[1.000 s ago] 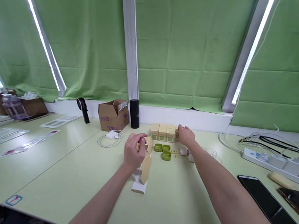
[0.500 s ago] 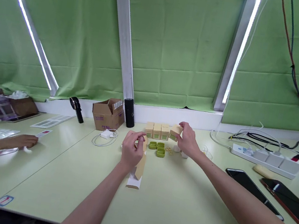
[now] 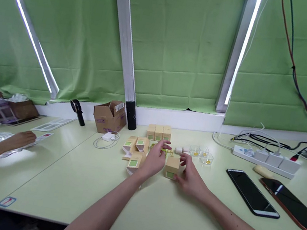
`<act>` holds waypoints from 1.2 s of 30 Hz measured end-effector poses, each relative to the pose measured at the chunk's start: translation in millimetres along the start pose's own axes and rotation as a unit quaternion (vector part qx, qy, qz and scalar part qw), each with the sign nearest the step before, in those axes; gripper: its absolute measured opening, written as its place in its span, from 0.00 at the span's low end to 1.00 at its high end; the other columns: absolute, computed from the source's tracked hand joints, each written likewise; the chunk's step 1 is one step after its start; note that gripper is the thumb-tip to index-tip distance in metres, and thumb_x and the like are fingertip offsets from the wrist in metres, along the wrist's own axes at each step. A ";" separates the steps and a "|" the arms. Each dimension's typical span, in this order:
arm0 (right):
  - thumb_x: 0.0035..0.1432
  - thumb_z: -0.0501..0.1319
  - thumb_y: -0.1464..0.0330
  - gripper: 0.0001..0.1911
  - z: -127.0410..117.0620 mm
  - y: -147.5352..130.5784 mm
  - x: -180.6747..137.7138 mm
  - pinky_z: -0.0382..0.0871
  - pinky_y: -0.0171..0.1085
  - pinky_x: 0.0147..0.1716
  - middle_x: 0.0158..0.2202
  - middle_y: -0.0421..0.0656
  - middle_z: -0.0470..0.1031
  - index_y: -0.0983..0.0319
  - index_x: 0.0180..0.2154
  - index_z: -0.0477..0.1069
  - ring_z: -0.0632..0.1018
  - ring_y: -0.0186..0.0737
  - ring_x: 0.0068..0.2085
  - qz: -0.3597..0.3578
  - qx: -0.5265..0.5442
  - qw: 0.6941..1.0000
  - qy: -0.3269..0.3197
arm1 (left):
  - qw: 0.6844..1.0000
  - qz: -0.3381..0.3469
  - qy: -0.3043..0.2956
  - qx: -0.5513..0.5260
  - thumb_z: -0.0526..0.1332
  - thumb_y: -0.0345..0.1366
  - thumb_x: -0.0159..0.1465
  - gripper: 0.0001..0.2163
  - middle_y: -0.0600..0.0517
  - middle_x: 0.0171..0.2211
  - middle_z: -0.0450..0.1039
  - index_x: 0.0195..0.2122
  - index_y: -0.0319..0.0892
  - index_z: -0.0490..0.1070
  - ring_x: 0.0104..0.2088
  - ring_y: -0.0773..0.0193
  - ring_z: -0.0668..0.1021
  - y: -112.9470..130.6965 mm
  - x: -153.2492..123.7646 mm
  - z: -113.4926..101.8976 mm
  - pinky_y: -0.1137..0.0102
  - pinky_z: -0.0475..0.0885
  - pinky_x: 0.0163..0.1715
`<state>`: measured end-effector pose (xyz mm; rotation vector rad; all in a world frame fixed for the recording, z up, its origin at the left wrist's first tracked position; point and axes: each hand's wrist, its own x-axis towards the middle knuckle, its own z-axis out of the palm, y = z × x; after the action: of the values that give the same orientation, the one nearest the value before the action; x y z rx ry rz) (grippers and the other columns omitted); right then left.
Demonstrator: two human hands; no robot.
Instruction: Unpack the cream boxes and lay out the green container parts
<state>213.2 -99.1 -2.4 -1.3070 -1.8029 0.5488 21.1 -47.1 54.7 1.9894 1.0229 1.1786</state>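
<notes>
While the right hand grips a tan carton, the left hand (half-open, empty) hangs beside it, three similar cartons near the far edge of the table.

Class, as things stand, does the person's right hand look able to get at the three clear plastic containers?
Probably yes: the right hand is at a small cardboard box, the clear plastic containers sit a little farther back, and nothing visible stands in between.
</notes>
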 end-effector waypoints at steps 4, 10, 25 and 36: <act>0.52 0.68 0.64 0.37 -2.2 12.2 -0.3 0.71 0.49 0.51 0.50 0.47 0.67 0.56 0.59 0.53 0.73 0.48 0.50 0.021 0.012 1.000 0.001 | 0.995 -0.058 -0.019 -0.077 0.53 0.20 0.61 0.24 0.42 0.54 0.74 0.57 0.45 0.67 0.58 0.56 0.75 -24.6 -5.6 9.1 0.57 0.70 0.59; 0.51 0.67 0.64 0.34 -3.2 5.1 -1.4 0.72 0.46 0.45 0.44 0.42 0.67 0.53 0.57 0.55 0.73 0.45 0.44 0.027 0.031 0.999 -0.019 | 0.986 -0.087 -0.040 -0.138 0.56 0.21 0.62 0.22 0.41 0.53 0.72 0.56 0.44 0.66 0.52 0.58 0.77 -51.6 -12.3 12.6 0.58 0.73 0.56; 0.57 0.57 0.69 0.22 -7.6 18.0 6.2 0.68 0.40 0.36 0.35 0.36 0.65 0.55 0.53 0.54 0.72 0.40 0.35 0.040 0.052 0.998 0.010 | 0.992 -0.086 -0.012 -0.089 0.55 0.20 0.59 0.22 0.42 0.53 0.73 0.52 0.45 0.71 0.42 0.60 0.79 -48.1 -19.9 14.9 0.63 0.76 0.46; 0.58 0.53 0.69 0.20 -6.3 24.8 10.0 0.67 0.39 0.38 0.34 0.36 0.68 0.54 0.51 0.52 0.74 0.41 0.37 0.049 0.117 0.992 0.001 | 0.992 -0.105 -0.009 -0.066 0.54 0.20 0.57 0.23 0.42 0.54 0.73 0.51 0.44 0.71 0.37 0.62 0.79 -32.0 -23.1 13.6 0.67 0.76 0.35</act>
<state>231.1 -81.5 -13.6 -1.2360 -1.6245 0.7882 16.3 -51.5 13.4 1.7406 1.0869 1.0823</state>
